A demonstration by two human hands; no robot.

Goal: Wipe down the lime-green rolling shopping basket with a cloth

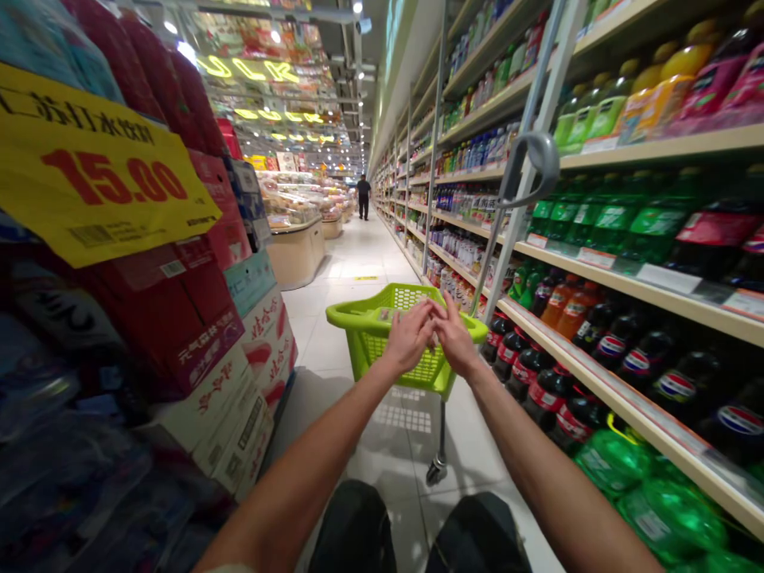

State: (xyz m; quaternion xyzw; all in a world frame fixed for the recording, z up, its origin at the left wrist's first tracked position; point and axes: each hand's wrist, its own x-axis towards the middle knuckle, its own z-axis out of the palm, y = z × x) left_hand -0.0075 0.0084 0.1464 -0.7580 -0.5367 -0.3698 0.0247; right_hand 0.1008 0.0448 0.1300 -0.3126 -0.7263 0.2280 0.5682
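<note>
A lime-green wheeled shopping basket (pixel 352 318) stands on the tiled aisle floor right in front of me. Both my arms reach out to its near rim. My left hand (pixel 409 336) and my right hand (pixel 454 341) meet there, fingers bent and pressed against each other over the rim. Whatever may lie between the fingers is hidden. The basket's grey pull handle (pixel 534 163) rises on two long metal rods at the right, away from both hands. One caster (pixel 437 471) shows under the basket.
Shelves of soft-drink bottles (pixel 626 358) run close along the right. Stacked red and white cartons (pixel 196 334) with a yellow price sign (pixel 101 183) crowd the left. A counter (pixel 295 251) stands further along. A person (pixel 364 195) walks far down the aisle. My knees (pixel 358 533) are below.
</note>
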